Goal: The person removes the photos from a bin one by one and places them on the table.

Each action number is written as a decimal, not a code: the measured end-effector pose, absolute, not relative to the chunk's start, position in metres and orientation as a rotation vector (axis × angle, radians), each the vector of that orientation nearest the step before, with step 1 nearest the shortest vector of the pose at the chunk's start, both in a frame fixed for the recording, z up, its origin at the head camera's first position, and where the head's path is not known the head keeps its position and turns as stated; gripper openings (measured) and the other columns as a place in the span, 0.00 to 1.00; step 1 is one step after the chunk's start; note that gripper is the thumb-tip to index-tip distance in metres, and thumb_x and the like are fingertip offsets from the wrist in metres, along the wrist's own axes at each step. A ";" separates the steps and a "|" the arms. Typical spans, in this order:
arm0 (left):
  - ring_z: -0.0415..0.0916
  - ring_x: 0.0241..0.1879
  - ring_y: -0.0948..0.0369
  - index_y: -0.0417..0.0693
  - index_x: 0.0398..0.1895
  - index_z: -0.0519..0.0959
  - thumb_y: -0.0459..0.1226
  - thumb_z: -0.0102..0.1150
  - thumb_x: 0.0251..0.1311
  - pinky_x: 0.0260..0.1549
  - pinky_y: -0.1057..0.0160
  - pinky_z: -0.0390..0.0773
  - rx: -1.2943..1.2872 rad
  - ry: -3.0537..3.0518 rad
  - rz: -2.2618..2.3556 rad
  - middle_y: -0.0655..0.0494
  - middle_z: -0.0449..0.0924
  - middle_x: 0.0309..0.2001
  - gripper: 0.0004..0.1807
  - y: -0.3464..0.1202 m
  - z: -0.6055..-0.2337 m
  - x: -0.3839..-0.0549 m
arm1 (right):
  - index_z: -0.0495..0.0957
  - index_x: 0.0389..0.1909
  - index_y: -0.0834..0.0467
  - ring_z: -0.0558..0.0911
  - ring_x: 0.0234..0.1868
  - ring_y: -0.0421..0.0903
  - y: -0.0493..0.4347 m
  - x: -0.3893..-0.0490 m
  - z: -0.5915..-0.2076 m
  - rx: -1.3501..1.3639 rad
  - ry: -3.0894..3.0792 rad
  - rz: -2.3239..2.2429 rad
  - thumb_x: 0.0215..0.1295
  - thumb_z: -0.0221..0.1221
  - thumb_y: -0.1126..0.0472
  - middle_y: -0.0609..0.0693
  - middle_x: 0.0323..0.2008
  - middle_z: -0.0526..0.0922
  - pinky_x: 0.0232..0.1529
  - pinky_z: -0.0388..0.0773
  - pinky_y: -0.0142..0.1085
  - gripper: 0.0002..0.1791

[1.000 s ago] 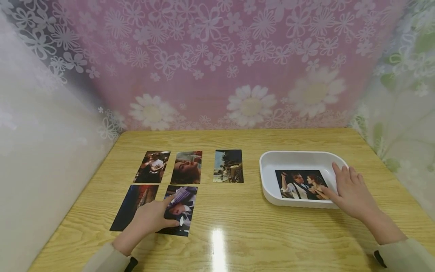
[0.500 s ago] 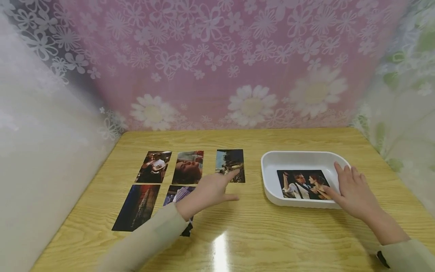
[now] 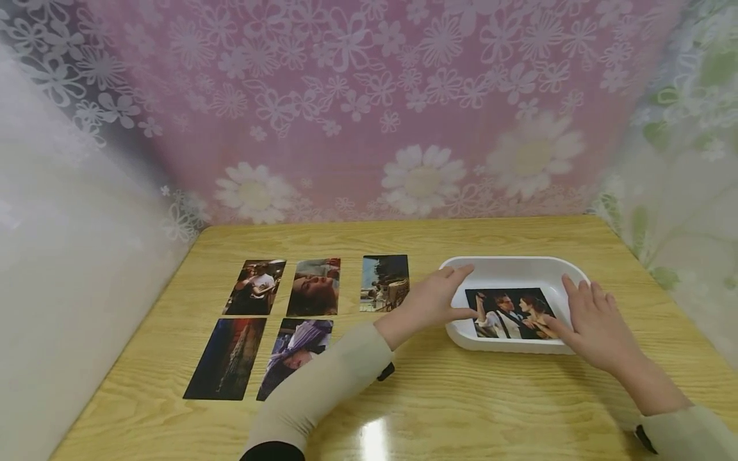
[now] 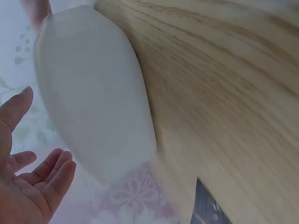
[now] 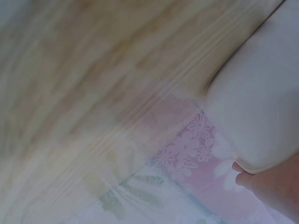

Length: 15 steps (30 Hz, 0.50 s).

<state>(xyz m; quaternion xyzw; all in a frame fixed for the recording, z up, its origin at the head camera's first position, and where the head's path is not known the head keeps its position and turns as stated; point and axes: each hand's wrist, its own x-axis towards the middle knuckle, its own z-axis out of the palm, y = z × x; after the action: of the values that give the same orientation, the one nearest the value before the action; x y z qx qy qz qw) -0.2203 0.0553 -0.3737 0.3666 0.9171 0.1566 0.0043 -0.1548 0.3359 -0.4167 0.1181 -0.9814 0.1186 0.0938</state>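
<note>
A white plastic tray [image 3: 513, 344] sits at the right of the table, and a photo [image 3: 507, 314] of a dancing couple lies inside it. My left hand [image 3: 429, 301] is by the tray's left end, thumb and fingers spread. In the left wrist view, the fingers [image 4: 60, 184] look bent loosely and hold nothing, with a gap between them and the tray's wall [image 4: 93, 93]. My right hand [image 3: 602, 326] rests over the tray's right rim, its fingers extended. The right wrist view shows only fingertips [image 5: 243, 176] at that rim.
Left of the tray lie several photos: a couple standing [image 3: 255, 287], a reclining face [image 3: 314, 287], an outdoor scene [image 3: 383, 282], a dark tower-like picture [image 3: 226, 358], and a purple hat [image 3: 302, 342] partly behind my left sleeve. A pink floral backdrop [image 3: 346, 160] rises behind the wooden table [image 3: 461, 403].
My left hand has moved right, from the purple-hat photo past the outdoor-scene photo to the tray's left end. My right hand has stayed on the rim. The photos lie where they were.
</note>
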 end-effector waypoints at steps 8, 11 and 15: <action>0.65 0.37 0.66 0.56 0.68 0.49 0.57 0.58 0.47 0.23 0.72 0.66 1.174 2.810 0.406 0.58 0.65 0.50 0.46 0.092 -0.388 -0.230 | 0.35 0.66 0.68 0.38 0.59 0.74 0.335 -0.153 -0.416 0.356 -2.894 0.350 0.62 0.49 0.47 0.83 0.55 0.47 0.56 0.28 0.58 0.46; 0.63 0.36 0.67 0.58 0.68 0.50 0.57 0.59 0.45 0.22 0.73 0.65 1.151 2.810 0.371 0.60 0.65 0.48 0.47 0.101 -0.392 -0.232 | 0.36 0.66 0.69 0.40 0.59 0.74 0.335 -0.153 -0.415 0.350 -2.889 0.351 0.62 0.49 0.46 0.83 0.55 0.48 0.56 0.30 0.59 0.46; 0.60 0.35 0.66 0.62 0.68 0.48 0.57 0.61 0.44 0.19 0.71 0.64 1.091 2.819 0.317 0.61 0.64 0.46 0.48 0.111 -0.396 -0.235 | 0.36 0.66 0.69 0.40 0.59 0.74 0.336 -0.153 -0.416 0.349 -2.890 0.343 0.62 0.49 0.46 0.83 0.55 0.48 0.56 0.29 0.59 0.46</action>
<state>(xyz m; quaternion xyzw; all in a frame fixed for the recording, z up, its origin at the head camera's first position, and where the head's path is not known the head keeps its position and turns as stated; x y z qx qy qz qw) -0.2345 0.1108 -0.3957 0.3584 0.9263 0.1040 0.0512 -0.1532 0.3356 -0.4156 0.1184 -0.9805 0.1163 0.1049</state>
